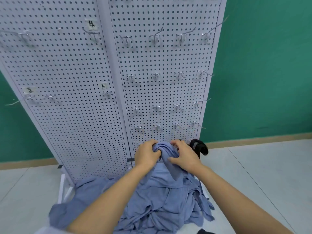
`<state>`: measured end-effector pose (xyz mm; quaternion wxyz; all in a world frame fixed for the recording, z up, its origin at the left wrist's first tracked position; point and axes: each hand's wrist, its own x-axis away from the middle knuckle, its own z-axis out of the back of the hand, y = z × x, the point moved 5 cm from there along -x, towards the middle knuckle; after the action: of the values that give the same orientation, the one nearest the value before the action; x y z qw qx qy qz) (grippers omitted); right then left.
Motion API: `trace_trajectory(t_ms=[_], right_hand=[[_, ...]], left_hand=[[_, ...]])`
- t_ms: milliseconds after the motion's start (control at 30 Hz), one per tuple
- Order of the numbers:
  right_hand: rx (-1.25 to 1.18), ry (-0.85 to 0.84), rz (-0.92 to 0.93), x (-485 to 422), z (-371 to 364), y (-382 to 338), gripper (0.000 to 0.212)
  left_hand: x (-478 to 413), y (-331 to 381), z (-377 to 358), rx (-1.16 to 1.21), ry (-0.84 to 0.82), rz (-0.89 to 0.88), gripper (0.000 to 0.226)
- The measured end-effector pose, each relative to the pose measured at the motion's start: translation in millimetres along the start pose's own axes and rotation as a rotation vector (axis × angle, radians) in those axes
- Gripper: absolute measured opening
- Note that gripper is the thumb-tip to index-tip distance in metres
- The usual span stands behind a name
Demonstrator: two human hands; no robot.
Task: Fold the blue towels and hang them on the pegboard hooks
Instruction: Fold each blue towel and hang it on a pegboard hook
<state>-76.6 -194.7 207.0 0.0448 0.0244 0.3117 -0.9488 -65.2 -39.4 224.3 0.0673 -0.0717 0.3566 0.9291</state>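
Far left: green wall, and in front of it a white pegboard in two panels, upright on the pale floor. On the left panel, small paper labels and a few wire hooks. On the right panel, rows of hooks.

At the pegboard's foot, spilling onto the floor: a crumpled pile of blue towels. Above the pile, by the bottom edge of the right panel: a bunched towel, twisted into a wad, its tail trailing down into the heap.

On its left side, left hand, fingers curled tight round the cloth. On its right side, right hand, fingers hooked over the top, thumb pressed flat along the front.

Just beside the right hand, near the panel's lower right corner: a black curved object, contact with the board unclear.
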Motion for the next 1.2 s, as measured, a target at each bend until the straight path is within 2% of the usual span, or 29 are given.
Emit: trace_trajectory(t_ms=[167, 333, 600, 767, 900, 1033, 1200], right_hand=[[-0.051, 0.008, -0.048, -9.0, -33.6, 25.8, 0.033], [-0.132, 0.138, -0.06, -40.9, -30.3, 34.0, 0.026], [-0.159, 0.245, -0.135, -111.9, -40.3, 50.3, 0.03], [-0.136, 0.173, -0.237, -129.9, -75.0, 73.0, 0.033], [-0.269, 0.138, -0.284, -129.5, -98.5, 87.8, 0.029], [-0.365, 0.241, -0.245, -128.9, -101.5, 89.0, 0.031], [-0.396, 0.027, -0.277, -120.6, -116.4, 95.3, 0.048]], left_hand=[[-5.4, -33.8, -39.2, 0.068, -0.118, 0.065, 0.026], [-39.4, -43.1, -54.0, 0.159, -0.087, 0.072, 0.029], [-103.6, -52.0, -76.9, 0.264, 0.027, 0.048, 0.027], [-112.8, -84.1, -107.1, 0.245, 0.034, 0.106, 0.026], [-106.1, -103.5, -120.6, 0.141, 0.027, 0.103, 0.032], [-105.3, -103.5, -120.1, 0.213, 0.087, 0.089, 0.034], [-100.8, -113.3, -129.2, 0.222, -0.085, 0.083, 0.045]])
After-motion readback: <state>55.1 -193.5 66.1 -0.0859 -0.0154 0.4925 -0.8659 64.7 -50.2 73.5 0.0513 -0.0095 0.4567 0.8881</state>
